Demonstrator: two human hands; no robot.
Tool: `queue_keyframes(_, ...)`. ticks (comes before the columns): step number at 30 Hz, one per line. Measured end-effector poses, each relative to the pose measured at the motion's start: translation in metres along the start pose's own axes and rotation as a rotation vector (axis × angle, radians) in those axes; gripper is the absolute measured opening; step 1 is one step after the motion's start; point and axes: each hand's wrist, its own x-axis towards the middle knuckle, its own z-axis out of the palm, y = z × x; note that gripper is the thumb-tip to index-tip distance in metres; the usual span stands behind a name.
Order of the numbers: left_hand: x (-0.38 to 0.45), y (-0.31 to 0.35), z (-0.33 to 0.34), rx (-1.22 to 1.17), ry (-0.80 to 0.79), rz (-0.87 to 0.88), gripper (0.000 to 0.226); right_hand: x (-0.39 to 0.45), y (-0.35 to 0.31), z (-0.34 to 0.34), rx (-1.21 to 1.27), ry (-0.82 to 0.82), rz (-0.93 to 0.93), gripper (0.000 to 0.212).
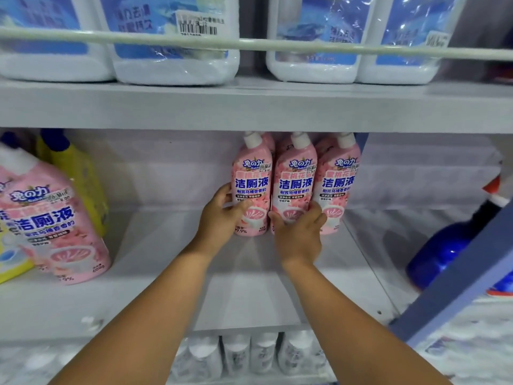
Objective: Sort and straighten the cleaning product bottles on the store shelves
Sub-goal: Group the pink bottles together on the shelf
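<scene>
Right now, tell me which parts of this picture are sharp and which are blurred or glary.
Head view: the three pink bottles at centre read sharply; the near pink bottle at left and the blue bottle at right smear with edge blur; plastic wrap on the top jugs glares; the rail bows from wide-angle distortion.

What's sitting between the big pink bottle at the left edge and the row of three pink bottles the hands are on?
Nothing: in the head view the shelf is bare from the big pink bottle to the leftmost bottle of the row, which the left hand grips.
</scene>
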Motion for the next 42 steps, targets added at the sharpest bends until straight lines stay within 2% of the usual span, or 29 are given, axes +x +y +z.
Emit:
queue_keyframes(8, 0.000, -0.024, 0.008, -0.026, 0.031, -0.046, 0.035, 0.002, -0.001, 0.004, 0.000, 0.044, -0.002, 0.092)
queue_keyframes(11, -0.008, -0.041, 0.012, -0.059, 0.027, -0.039, 0.032, 0.005, 0.010, -0.003, 0.098, 0.017, 0.007, 0.079)
queue_keyframes(14, -0.008, -0.047, 0.013, -0.071, 0.029, -0.023, 0.032, 0.018, 0.026, -0.023, 0.235, 0.162, 0.015, 0.074)
queue_keyframes(16, -0.005, -0.049, 0.012, -0.086, 0.026, -0.019, 0.032, 0.036, 0.039, -0.038, 0.299, 0.222, -0.003, 0.080)
queue_keyframes(18, -0.004, -0.051, 0.012, -0.081, 0.004, 0.000, 0.032, 0.054, 0.048, -0.051, 0.348, 0.132, -0.022, 0.086)
queue_keyframes(21, -0.004, -0.051, 0.013, -0.027, -0.028, 0.038, 0.029, 0.069, 0.063, -0.053, 0.353, -0.070, -0.060, 0.065)
queue_keyframes(23, -0.005, -0.050, 0.012, 0.006, -0.034, 0.052, 0.029, 0.069, 0.069, -0.050, 0.348, -0.114, -0.050, 0.059)
queue_keyframes(29, -0.012, -0.042, 0.013, 0.041, -0.007, 0.003, 0.029, 0.068, 0.076, -0.042, 0.352, -0.105, -0.063, 0.073)
queue_keyframes(33, -0.017, -0.037, 0.019, -0.032, 0.059, -0.018, 0.032, 0.071, 0.076, -0.039, 0.368, -0.124, -0.082, 0.088)
queue_keyframes(39, -0.017, -0.034, 0.022, 0.010, 0.101, -0.033, 0.038, 0.069, 0.074, -0.041, 0.293, -0.028, -0.094, 0.087)
queue_keyframes(42, -0.016, -0.034, 0.021, 0.048, 0.089, -0.019, 0.038, 0.067, 0.074, -0.040, 0.295, -0.045, -0.092, 0.086)
